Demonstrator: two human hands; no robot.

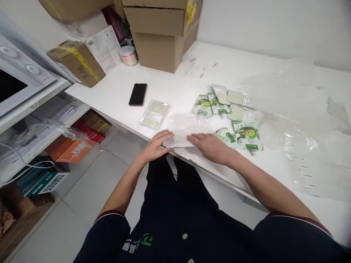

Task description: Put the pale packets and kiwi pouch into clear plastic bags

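A crinkled clear plastic bag (186, 126) lies flat at the table's front edge between my hands. My left hand (157, 146) is at its left edge, thumb and fingers apart and touching the plastic. My right hand (212, 147) rests on the bag's right part with its fingers stretched out. Close to my left hand lies a flat clear packet (155, 114) with a pale label. Beyond my right hand sit several green-and-white fruit-print pouches (248, 134), some turned to their plain pale backs (238, 98). What the bag contains, if anything, cannot be made out.
A black phone (138, 94) lies on the white table (170, 82). Cardboard boxes (156, 51) and a round tin (128, 56) stand at the back. Clear plastic sheeting (309, 146) covers the right side. At left, a microwave (24, 73) sits on a shelf.
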